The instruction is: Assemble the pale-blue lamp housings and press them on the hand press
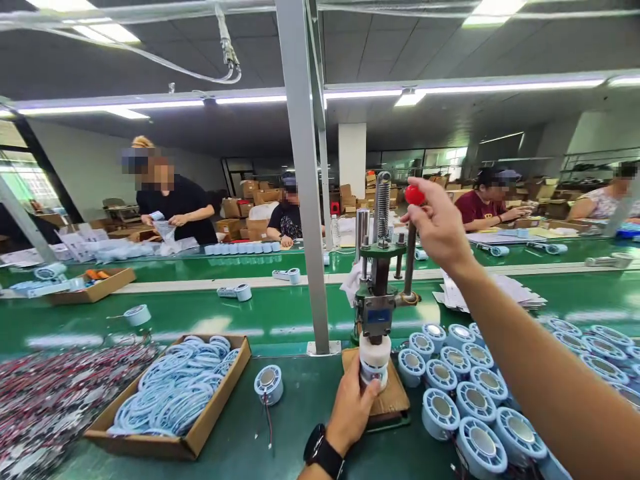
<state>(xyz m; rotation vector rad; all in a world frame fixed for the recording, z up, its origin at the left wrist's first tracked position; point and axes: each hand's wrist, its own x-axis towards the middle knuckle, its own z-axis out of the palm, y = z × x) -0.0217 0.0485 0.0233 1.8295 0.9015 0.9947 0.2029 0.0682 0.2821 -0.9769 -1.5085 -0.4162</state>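
Pale-blue, seemingly plastic housing [373, 373] beneath the white head [375, 348] of the press [377, 317]. Left hand [349, 405] grips its side; right hand [440, 223] closes around the red lever knob [415, 195]. The housing is probably light, stiff and smooth, best held low around its wall.

We see a gray ceiling [370, 50] with long, bright lights [510, 87]. A white post [353, 157] stands at the back, near brown boxes [233, 208]. On our left is a bright window [14, 167].
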